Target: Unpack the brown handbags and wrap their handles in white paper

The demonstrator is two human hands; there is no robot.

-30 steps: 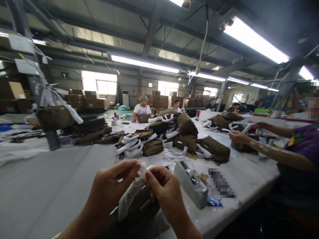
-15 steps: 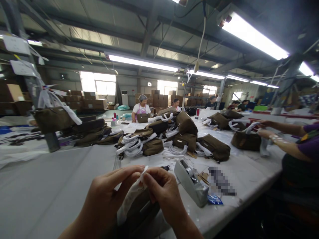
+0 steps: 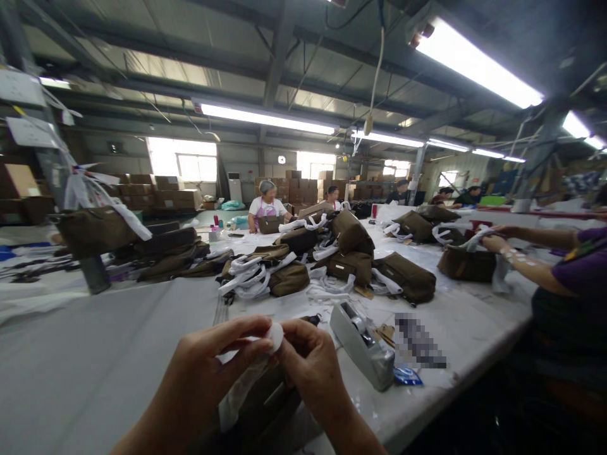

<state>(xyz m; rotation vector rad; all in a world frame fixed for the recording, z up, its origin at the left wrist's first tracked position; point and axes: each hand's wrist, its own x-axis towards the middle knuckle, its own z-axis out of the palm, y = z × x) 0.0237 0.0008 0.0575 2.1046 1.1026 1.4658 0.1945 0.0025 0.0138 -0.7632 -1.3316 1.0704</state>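
In front of me stands a dark olive-brown bag [image 3: 265,414], partly hidden by my wrists. A band of white wrapping [image 3: 231,401] runs up from it to my fingertips, where a rounded white end [image 3: 275,337] shows. My left hand [image 3: 213,363] pinches this wrapping between thumb and fingers. From the other side my right hand [image 3: 315,360] is closed on the same end, its thumb against it. Whether a strap lies inside the wrapping I cannot tell. Just right of my right hand is a grey tape dispenser [image 3: 363,347].
Brown bags with white-wrapped handles are heaped beyond my hands [image 3: 289,278]. Another bag [image 3: 97,230] hangs on a post at left. A blue packet [image 3: 406,376] lies by the dispenser. At right, a co-worker's hands [image 3: 497,240] hold a bag's wrapped handle; another person sits across the table.
The upper end of the white wrapping, narrow and pointed before, now shows as a rounded white face between my fingertips. Both hands stay nearly in place. The view has shifted slightly.
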